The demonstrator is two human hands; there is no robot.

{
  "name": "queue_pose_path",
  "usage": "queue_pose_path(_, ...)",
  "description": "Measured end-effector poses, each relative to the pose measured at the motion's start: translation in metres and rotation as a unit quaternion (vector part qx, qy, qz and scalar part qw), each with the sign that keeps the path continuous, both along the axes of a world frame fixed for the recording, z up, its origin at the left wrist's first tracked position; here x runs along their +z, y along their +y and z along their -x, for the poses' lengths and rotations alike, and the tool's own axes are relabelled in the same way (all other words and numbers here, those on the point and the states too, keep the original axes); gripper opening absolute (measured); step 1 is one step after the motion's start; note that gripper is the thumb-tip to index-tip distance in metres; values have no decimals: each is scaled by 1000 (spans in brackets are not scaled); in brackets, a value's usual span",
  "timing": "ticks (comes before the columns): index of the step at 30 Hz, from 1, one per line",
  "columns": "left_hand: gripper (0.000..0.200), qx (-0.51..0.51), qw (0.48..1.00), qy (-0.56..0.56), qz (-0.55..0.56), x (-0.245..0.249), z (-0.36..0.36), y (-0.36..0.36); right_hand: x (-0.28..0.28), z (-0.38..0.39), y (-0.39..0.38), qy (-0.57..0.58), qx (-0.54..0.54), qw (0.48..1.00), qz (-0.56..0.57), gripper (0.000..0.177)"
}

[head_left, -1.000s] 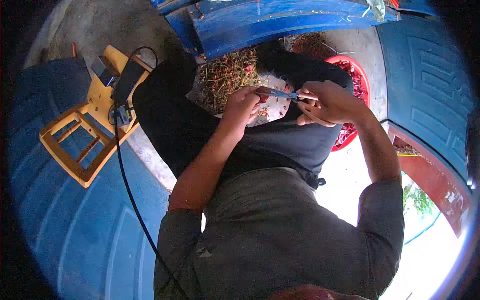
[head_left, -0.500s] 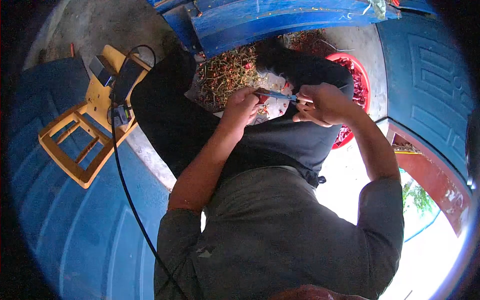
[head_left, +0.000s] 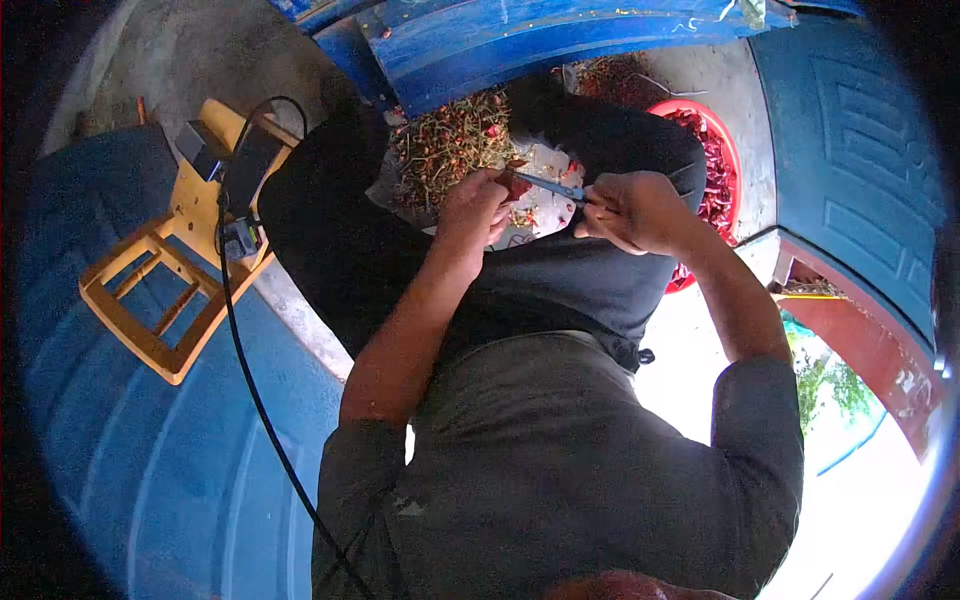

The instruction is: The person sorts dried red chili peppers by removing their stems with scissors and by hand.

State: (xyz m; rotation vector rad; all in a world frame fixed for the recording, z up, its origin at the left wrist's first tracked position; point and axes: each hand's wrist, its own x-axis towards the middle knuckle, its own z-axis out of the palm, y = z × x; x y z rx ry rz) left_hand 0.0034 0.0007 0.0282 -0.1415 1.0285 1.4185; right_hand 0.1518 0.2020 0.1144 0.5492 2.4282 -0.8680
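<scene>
My left hand (head_left: pixel 472 218) is closed around dried red chili peppers (head_left: pixel 516 186), whose dark red ends stick out past the thumb. In my right hand (head_left: pixel 640 212) is a pair of scissors (head_left: pixel 550 186), fingers curled through the handles. The blades point left and meet the chilies beside my left thumb; whether they touch cannot be made out. Beyond my hands, between the knees, lies a heap of chili stems (head_left: pixel 450 145) with a few red bits. To the right of my knee stands a red basin (head_left: pixel 736 165) holding many red chili pieces (head_left: pixel 716 185).
A wooden chair (head_left: pixel 130 310) with black devices and a cable (head_left: pixel 250 370) is on the left. A blue wooden board (head_left: pixel 480 50) spans the far side. Blue door panels (head_left: pixel 870 150) stand at the right, with a bright doorway (head_left: pixel 850 500) below them.
The scissors and my right hand have moved slightly left, and the blades now look more closed. My left hand has dipped a little, still holding the chilies. The view has shifted slightly.
</scene>
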Motion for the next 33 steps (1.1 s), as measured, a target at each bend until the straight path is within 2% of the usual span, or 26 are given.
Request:
queue_pose_path(2, 11, 21, 1000, -5, -6, -1, -1, -1, 1, 0, -1, 11, 24, 999, -21, 31)
queue_pose_path(5, 17, 49, 999, -10, 2, 9, 0, 2, 3, 3, -2, -1, -18, 1000, 9, 38)
queue_pose_path(8, 17, 33, 999, -4, -5, 1, -4, 3, -1, 3, -6, -11, -7, 1000, -5, 41)
queue_pose_path(10, 14, 16, 1000, 1, -12, 1, -3, 1, -8, -3, -11, 27, -15, 999, 6, 51)
queue_pose_path(12, 12, -2, 1000, 5, -19, 1, -3, 1, -12, -2, -10, 16, -28, 999, 27, 51)
queue_pose_path(17, 19, 25, 999, -17, -17, -5, -6, 0, -13, 2, -16, 1, -51, 997, 53, 45)
queue_pose_path(20, 19, 28, 1000, -9, -10, 3, -5, 1, -22, -2, -16, 50, -72, 994, 68, 38)
queue_pose_path(23, 19, 12, 999, -17, -33, -5, -4, -1, -19, -1, -17, 23, -28, 999, 5, 33)
queue_pose_path(27, 19, 16, 999, -11, -37, 3, -3, -1, -12, -1, -15, 14, -83, 996, 27, 27)
queue_pose_path(29, 18, 12, 999, 7, 38, 25, -2, 5, -2, -2, -10, 38, -107, 993, 21, 26)
queue_pose_path(31, 16, 14, 1000, 15, -20, 13, -2, 2, 0, -9, 4, 105, -187, 976, 43, 26)
queue_pose_path(32, 15, 14, 998, 9, -54, 6, -3, 1, -11, -15, 15, 162, -268, 947, 75, 30)
queue_pose_path(33, 15, 7, 997, 16, -72, 1, -4, 3, 1, -9, 28, 174, -270, 945, 59, 30)
